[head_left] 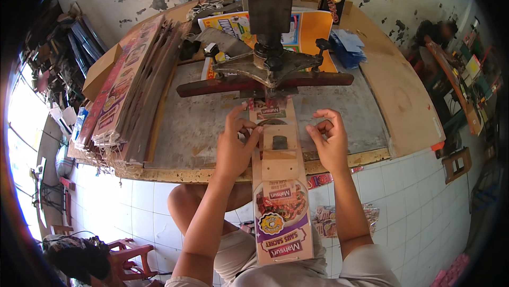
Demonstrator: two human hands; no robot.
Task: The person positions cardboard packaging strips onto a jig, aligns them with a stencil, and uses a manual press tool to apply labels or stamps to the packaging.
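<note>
Cardboard strip (280, 191), long and printed, lies with its long axis running away from the person, its far end under the press (268, 64) and its near end hanging past the counter (201, 128) edge over the lap. Left hand (236, 146) pinches its left edge, fingers closed on it; right hand (330, 141) sits just beside the right edge, fingers curled, seemingly holding nothing. A stack of strips (132, 91) lies well to the left; bare counter flanks both hands.
</note>
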